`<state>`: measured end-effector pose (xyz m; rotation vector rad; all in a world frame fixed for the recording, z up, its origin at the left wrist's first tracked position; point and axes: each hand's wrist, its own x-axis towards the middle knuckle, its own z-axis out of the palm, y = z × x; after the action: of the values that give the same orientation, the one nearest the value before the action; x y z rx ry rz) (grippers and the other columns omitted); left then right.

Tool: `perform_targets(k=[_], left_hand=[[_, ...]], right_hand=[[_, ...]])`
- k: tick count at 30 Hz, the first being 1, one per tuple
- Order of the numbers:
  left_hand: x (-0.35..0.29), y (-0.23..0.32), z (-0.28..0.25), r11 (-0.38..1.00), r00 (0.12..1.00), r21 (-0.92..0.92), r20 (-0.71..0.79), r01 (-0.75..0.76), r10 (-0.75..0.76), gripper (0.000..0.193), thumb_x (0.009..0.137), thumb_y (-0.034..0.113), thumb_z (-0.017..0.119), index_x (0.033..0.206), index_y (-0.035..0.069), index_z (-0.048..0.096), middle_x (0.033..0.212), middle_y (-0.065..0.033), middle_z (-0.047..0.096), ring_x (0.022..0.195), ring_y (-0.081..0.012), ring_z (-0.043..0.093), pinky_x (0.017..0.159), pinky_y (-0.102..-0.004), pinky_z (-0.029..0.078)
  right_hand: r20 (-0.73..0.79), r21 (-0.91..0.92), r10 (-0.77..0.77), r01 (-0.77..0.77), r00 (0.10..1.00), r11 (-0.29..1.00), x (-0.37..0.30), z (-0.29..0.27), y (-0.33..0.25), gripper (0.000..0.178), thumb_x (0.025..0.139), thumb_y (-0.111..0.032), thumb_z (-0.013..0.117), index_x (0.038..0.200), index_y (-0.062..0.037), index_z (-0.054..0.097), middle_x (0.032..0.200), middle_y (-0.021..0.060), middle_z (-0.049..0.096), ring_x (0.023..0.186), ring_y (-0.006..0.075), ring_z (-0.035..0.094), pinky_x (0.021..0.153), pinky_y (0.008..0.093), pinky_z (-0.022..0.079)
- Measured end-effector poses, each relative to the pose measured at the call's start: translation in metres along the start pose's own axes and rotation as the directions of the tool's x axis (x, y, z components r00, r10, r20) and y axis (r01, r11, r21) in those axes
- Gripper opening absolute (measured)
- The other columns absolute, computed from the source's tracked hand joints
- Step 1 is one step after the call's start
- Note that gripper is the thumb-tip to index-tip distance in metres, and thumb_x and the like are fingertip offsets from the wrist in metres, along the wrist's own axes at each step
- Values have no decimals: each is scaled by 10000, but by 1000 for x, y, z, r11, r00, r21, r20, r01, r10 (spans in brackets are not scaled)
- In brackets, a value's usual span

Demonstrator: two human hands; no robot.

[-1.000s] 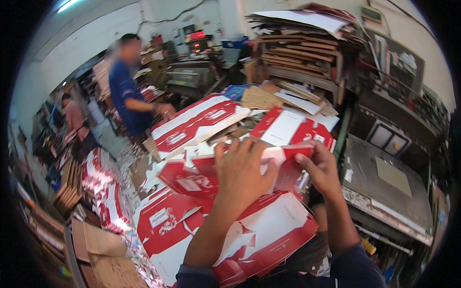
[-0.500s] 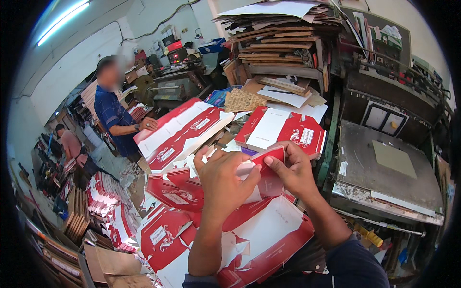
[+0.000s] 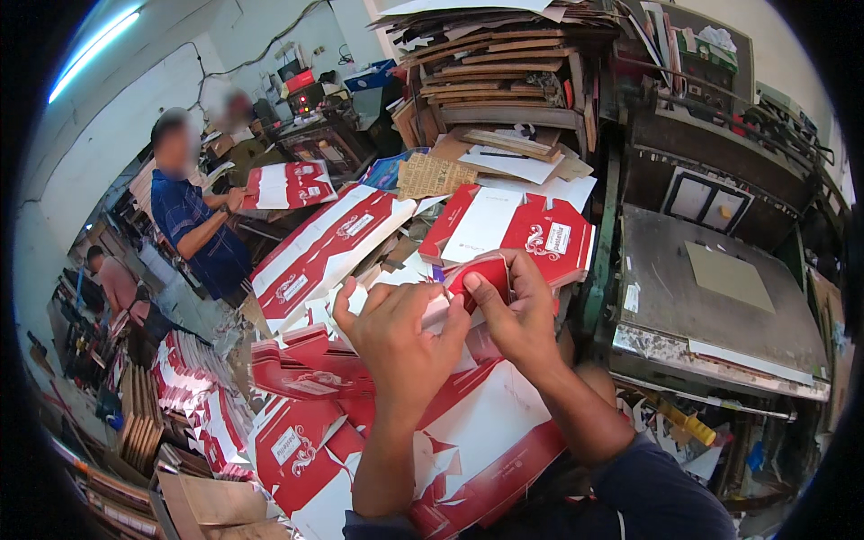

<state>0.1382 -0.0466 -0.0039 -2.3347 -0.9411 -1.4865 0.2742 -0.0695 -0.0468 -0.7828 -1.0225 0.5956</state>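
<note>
My right hand pinches the red flap of a printed cardboard box blank, its thumb lying across the red face. At the flap's left edge, my left hand has thumb and forefinger closed on the pale card edges, while its other fingers are lifted. How many layers it grips is hidden. Below both wrists lie more red-and-white box blanks, overlapping and partly folded. A flat stack of blanks sits just beyond my right hand.
A long stack of blanks lies ahead to the left, with a co-worker in a blue shirt behind it. To the right stands a machine with a metal bed. Piled boards rise at the back. Farther left, another person bends over.
The co-worker in blue, whose hand lay on the long stack, now holds up a red-and-white blank. My hands stay on the flap, and the flap has tilted slightly. My view has shifted slightly.
</note>
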Motion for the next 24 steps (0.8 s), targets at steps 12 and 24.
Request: perform_targets(k=[12, 24], left_hand=[[-1, 8, -11, 997, 989, 18, 125, 74, -76, 187, 747, 252, 779, 853, 113, 714, 765, -17, 697, 743, -215, 599, 860, -411, 325], [2, 2, -9, 999, 995, -50, 98, -9, 14, 188, 730, 252, 790, 867, 152, 708, 857, 28, 690, 844, -187, 579, 904, -411, 308]], right_hand=[[113, 72, 196, -205, 974, 976, 14, -2, 1, 214, 912, -125, 725, 1056, -11, 616, 933, 69, 694, 839, 107, 640, 744, 272, 527], [166, 9, 204, -208, 965, 978, 6, -17, -10, 216, 988, -172, 635, 1130, -9, 630, 1040, 69, 698, 923, 91, 623, 799, 267, 510]])
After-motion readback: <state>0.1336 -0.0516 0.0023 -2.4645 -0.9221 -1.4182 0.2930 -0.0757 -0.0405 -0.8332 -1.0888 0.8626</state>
